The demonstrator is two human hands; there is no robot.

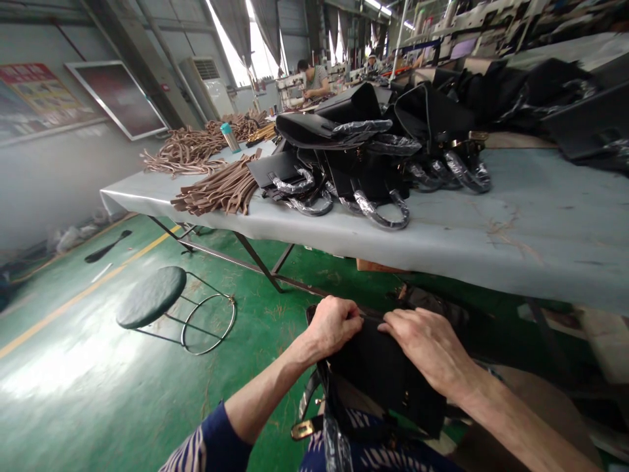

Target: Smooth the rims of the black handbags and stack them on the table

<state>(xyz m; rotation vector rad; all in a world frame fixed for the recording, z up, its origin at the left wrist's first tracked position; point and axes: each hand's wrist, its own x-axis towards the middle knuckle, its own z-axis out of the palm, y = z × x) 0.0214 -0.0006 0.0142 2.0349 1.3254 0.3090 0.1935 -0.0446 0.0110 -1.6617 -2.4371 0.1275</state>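
Observation:
A black handbag rests on the person's lap, with a plastic-wrapped handle and a strap with a gold buckle hanging at its left side. My left hand is closed on the bag's upper edge near its left corner, thumb and fingers pinched together. On the same edge, a little to the right, my right hand grips with curled fingers. The two hands are a short gap apart. The inside of the bag is hidden.
Beyond the lap stands a grey-covered table with piled black bags, bundles of brown strips and a teal-capped bottle. A round stool is on the green floor at left. Another person sits far back.

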